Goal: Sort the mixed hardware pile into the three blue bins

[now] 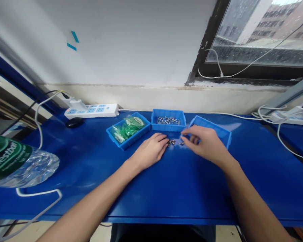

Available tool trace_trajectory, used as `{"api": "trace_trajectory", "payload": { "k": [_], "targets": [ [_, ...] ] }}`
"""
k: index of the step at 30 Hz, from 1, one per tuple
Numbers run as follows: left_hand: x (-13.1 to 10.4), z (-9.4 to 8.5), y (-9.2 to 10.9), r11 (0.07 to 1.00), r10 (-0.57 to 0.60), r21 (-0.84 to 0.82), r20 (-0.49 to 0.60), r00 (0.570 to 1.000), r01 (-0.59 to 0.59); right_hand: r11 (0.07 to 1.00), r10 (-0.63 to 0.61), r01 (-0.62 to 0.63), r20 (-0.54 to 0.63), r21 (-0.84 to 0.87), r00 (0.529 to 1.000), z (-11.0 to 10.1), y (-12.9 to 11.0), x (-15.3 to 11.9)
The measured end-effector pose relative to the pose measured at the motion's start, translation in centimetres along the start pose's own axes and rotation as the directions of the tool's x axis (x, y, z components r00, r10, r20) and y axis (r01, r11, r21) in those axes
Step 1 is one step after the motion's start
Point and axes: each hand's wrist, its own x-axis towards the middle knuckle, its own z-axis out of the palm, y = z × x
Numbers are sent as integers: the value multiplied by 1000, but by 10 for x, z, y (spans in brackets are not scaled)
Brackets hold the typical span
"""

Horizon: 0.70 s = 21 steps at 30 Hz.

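My left hand [153, 150] lies palm down on the blue table, fingers stretched out. Its fingertips reach the edge of a small pile of metal hardware [171, 142], which looks like short screws or fasteners. Across from it, my right hand [204, 141] hovers with thumb and forefinger brought together in a pinch; whatever is between them is too small to make out. Just below those fingertips a loose metal piece [181, 144] lies on the table. Behind the right hand stands a blue bin [223, 132], its contents mostly hidden by that hand.
A blue bin [168, 127] of long screws stands at the back centre. Left of it another blue bin [127, 144] holds green and clear plastic packets. A power strip [98, 110], black mouse [74, 122], large water bottle [27, 164] and white cables occupy the left side.
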Motion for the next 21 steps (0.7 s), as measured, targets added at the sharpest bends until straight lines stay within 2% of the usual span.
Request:
{"api": "trace_trajectory", "payload": {
  "k": [2, 5, 8, 11, 14, 16, 17, 18, 20, 21],
  "targets": [
    [0, -2, 0, 1000, -6, -28, -5, 1000, 6, 998, -43, 53, 191, -44, 981, 2, 1, -2],
    [-2, -4, 0, 994, -45, -97, -15, 999, 43, 991, -39, 77, 321, -107, 946, 9, 2, -4],
    [-4, -6, 0, 991, -77, -116, -24, 997, 73, 997, -19, 42, 344, -58, 939, 13, 2, -4],
    [-5, -10, -1, 992, -88, -99, -36, 996, 84, 998, -12, -6, 298, 57, 954, 12, -1, -2],
    [-4, -11, -4, 990, -101, -100, -17, 995, 99, 987, 3, -31, 179, 155, 984, 9, -5, 0],
    [-3, -10, -6, 988, -116, -108, -15, 993, 114, 980, 56, -60, 26, 191, 998, 7, -4, 2],
    [-3, -9, -7, 986, -124, -116, -18, 992, 121, 978, 107, -89, -87, 188, 990, 6, -2, 2],
    [-3, -8, -8, 984, -131, -129, -22, 991, 127, 978, 162, -127, -212, 168, 964, 5, 0, 2],
    [-3, -7, -10, 978, -141, -162, -29, 990, 134, 973, 231, -206, -440, 103, 868, 3, 4, 3],
    [-3, -7, -10, 974, -145, -179, -34, 989, 136, 970, 236, -231, -515, 75, 824, 2, 5, 3]
  ]
}}
